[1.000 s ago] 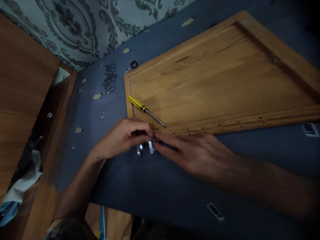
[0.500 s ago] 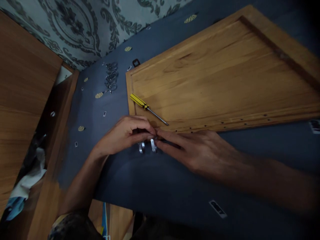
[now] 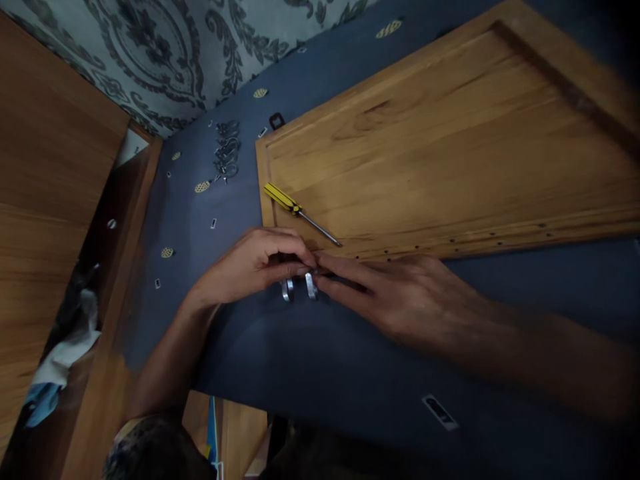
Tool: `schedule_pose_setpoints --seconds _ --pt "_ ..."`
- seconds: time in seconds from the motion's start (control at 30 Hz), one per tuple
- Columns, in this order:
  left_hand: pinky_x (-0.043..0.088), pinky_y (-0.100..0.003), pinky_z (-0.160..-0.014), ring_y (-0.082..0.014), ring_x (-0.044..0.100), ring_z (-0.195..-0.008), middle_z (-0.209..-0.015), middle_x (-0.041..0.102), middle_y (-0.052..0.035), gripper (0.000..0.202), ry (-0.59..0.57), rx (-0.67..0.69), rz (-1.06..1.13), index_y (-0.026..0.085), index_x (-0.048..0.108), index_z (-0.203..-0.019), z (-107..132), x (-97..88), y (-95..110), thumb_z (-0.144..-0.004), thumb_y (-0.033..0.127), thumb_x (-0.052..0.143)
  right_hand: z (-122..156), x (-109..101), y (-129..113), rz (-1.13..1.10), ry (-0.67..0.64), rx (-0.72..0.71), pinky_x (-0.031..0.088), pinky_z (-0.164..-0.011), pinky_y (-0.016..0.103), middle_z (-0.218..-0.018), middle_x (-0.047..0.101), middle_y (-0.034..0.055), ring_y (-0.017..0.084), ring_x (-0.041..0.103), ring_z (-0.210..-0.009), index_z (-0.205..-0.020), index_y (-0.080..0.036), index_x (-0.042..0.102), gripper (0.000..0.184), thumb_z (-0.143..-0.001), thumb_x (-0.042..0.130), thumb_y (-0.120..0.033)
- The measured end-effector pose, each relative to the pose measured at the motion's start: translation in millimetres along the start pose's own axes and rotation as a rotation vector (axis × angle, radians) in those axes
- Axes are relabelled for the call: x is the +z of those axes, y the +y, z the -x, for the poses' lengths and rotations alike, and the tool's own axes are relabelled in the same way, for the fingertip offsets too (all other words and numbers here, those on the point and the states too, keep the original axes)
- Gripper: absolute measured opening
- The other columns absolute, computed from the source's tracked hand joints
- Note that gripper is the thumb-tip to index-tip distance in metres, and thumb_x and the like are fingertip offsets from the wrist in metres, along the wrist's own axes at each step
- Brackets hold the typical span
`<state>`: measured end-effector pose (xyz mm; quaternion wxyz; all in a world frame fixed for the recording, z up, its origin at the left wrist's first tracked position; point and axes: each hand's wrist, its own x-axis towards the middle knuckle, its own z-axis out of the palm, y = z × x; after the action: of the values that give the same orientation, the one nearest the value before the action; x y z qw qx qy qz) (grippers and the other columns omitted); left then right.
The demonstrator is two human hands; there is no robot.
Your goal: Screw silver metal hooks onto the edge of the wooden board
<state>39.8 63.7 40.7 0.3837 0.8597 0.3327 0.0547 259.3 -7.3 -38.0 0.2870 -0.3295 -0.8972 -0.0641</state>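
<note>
**Hand-level fiddling, near edge of wooden panel**

Your left hand and right hand meet at the right metal piece, near-left corner. Fingertips overlap; can't tell what either clamps. Left metal piece sits just beside. Probably positioning; next move calls for steady fingertips. Screwdriver lies on the panel, just far of your hands.

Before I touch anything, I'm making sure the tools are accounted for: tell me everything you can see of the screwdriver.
The screwdriver has a yellow handle with dark stripes, black where it meets the slim, straight, metallic-looking shaft. It lies slantwise on the wooden board, near the board's left end in the picture, handle toward that end, tip toward the near edge. Neither the left hand nor the right hand touches it. The tip's exact shape is too small to tell.
</note>
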Motion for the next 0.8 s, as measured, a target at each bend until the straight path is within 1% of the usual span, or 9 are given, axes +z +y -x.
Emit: schedule_pose_setpoints --seconds 0.07,0.17,0.33,0.4,0.5,0.6,0.67,0.73,0.8 --pt "0.048 -0.022 -0.072 -0.0134 0.068 -0.079 -0.084 0.075 -0.0018 0.010 -0.003 -0.007 0.007 0.017 0.076 -0.091 0.3 0.0 -0.6 -0.095 0.019 0.067 -2.2 -2.8 1.0 -0.001 -0.024 -0.021 0.040 -0.053 0.030 -0.113 0.077 0.0064 0.015 0.067 -0.063 -0.111 -0.018 0.073 0.036 -0.096 0.045 -0.003" --pt "0.049 -0.022 -0.072 -0.0132 0.068 -0.079 -0.084 0.075 -0.0017 0.010 -0.005 -0.009 0.011 0.017 0.076 -0.091 0.5 -0.1 -1.4 -0.095 0.019 0.067 -3.5 -5.8 2.5 0.007 -0.073 -0.044 0.041 -0.052 0.030 -0.118 0.077 0.0073 0.014 0.068 -0.063 -0.114 -0.019 0.073 0.037 -0.094 0.046 -0.002" --pt "0.049 -0.020 -0.071 -0.0119 0.069 -0.078 -0.086 0.076 -0.0020 0.011 0.008 0.016 0.020 0.016 0.076 -0.093 -0.4 -0.1 -2.5 -0.096 0.016 0.066 -1.9 -3.2 2.0 0.029 -0.042 -0.031 0.041 -0.051 0.030 -0.116 0.078 0.0063 0.015 0.069 -0.064 -0.113 -0.019 0.073 0.037 -0.095 0.045 -0.002" --pt "0.050 -0.020 -0.070 -0.0120 0.069 -0.078 -0.087 0.077 -0.0024 0.011 0.017 0.027 0.018 0.015 0.076 -0.096 0.4 -1.9 -2.4 -0.096 0.016 0.065 -0.9 -0.9 1.0 0.022 -0.022 -0.031 0.041 -0.051 0.030 -0.119 0.078 0.0063 0.015 0.070 -0.065 -0.113 -0.019 0.072 0.038 -0.096 0.043 -0.002" --pt "0.051 -0.022 -0.072 -0.0128 0.070 -0.080 -0.091 0.078 -0.0035 0.012 0.065 0.018 0.000 0.016 0.076 -0.098 4.7 -7.5 1.6 -0.098 0.020 0.065 0.6 1.4 -0.7 0.010 0.003 0.004 0.039 -0.050 0.032 -0.125 0.076 0.0046 0.015 0.069 -0.065 -0.110 -0.020 0.072 0.039 -0.098 0.039 -0.003" --pt "0.051 -0.023 -0.075 -0.0142 0.068 -0.083 -0.094 0.077 -0.0037 0.015 0.135 0.017 -0.057 0.017 0.076 -0.101 11.8 -11.7 10.2 -0.098 0.029 0.068 1.2 0.5 -1.6 0.005 -0.039 0.024 0.036 -0.049 0.032 -0.128 0.076 0.0039 0.015 0.069 -0.065 -0.114 -0.022 0.071 0.039 -0.097 0.041 -0.003" --pt "0.053 -0.027 -0.085 -0.0178 0.068 -0.095 -0.104 0.075 -0.0051 0.025 0.151 0.035 -0.132 0.018 0.074 -0.109 16.7 -10.0 15.8 -0.094 0.037 0.075 0.5 -1.8 -1.2 0.012 -0.074 0.013 0.037 -0.050 0.032 -0.127 0.076 0.0051 0.016 0.071 -0.067 -0.118 -0.021 0.070 0.040 -0.096 0.042 -0.002" --pt "0.051 -0.035 -0.098 -0.0241 0.065 -0.112 -0.118 0.072 -0.0083 0.045 0.144 0.031 -0.224 0.019 0.068 -0.123 21.0 -4.1 19.0 -0.088 0.044 0.081 -1.0 -4.3 -0.1 0.021 -0.079 -0.004 0.039 -0.050 0.032 -0.123 0.077 0.0059 0.017 0.072 -0.068 -0.115 -0.020 0.071 0.040 -0.095 0.043 -0.001" --pt "0.050 -0.042 -0.103 -0.0296 0.061 -0.122 -0.128 0.068 -0.0107 0.063 0.130 -0.005 -0.299 0.021 0.060 -0.136 24.5 4.0 19.7 -0.084 0.048 0.083 -2.4 -5.7 1.0 0.022 -0.069 -0.021 0.038 -0.048 0.032 -0.119 0.078 0.0057 0.017 0.072 -0.065 -0.110 -0.019 0.072 0.039 -0.094 0.042 0.000"
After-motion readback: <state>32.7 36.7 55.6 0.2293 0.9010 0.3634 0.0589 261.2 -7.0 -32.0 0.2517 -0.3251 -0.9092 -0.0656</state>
